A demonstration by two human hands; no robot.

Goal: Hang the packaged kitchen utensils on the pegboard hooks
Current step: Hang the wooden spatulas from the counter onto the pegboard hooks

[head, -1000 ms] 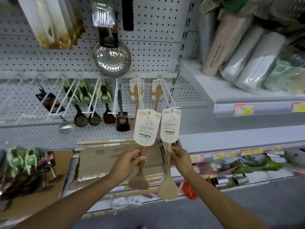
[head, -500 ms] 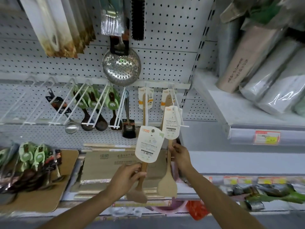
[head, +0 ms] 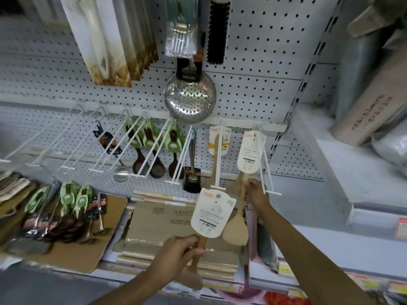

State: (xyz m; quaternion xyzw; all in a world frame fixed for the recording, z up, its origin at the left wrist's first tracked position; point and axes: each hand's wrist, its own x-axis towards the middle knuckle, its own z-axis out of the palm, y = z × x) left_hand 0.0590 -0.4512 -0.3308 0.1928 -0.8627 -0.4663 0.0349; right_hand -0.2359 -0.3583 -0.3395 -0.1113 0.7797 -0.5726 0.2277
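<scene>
Change: your right hand [head: 256,192] has pushed its spatula [head: 237,225] far up the right hook [head: 263,164]; half a second ago the card [head: 248,154] was only at the tip.
Right grip: it pinches the handle under the card.
Left grip: your left hand [head: 176,254] holds the second spatula [head: 212,213] low, off any hook.
Meaning: one looks hung, one remains.

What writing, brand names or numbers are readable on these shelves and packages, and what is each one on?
Nothing reads with certainty.
Black sleeve on the skimmer handle: pale capitals, too blurred to read.
Card on the spatula gripped by the left hand: orange logo, print and barcode, illegible.
Card on the spatula held by the right hand: same, illegible.
Cardboard box: faint characters, unreadable.
Brown roll: dark characters, blurred.
</scene>
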